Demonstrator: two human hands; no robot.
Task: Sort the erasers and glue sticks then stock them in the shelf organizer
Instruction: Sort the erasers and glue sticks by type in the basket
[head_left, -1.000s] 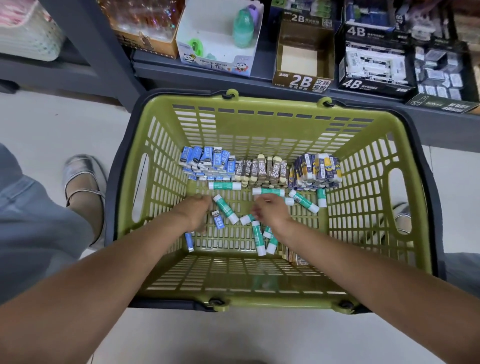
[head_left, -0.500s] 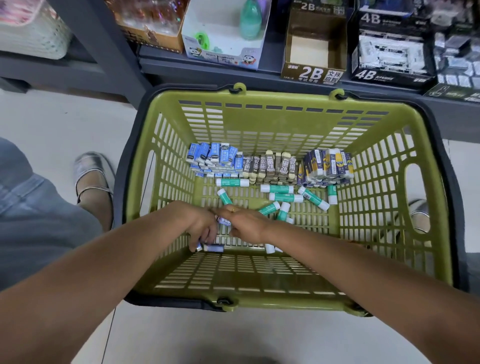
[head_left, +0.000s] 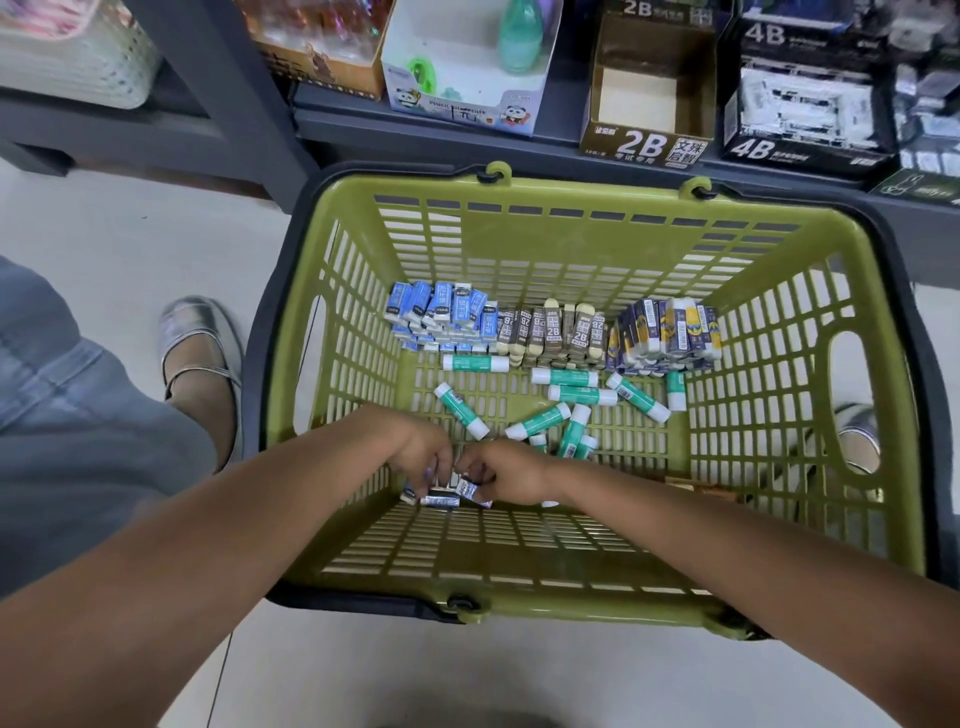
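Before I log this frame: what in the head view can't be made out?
- How many blue erasers the left hand and right hand hold: fingers cover them.
- Small print on the glue sticks: too small.
- 4B box contents: blurred.
- Items at the basket's near right: hidden by the right forearm.

stationery shop, stocked shelf (head_left: 519, 143), shopping basket (head_left: 571, 244)
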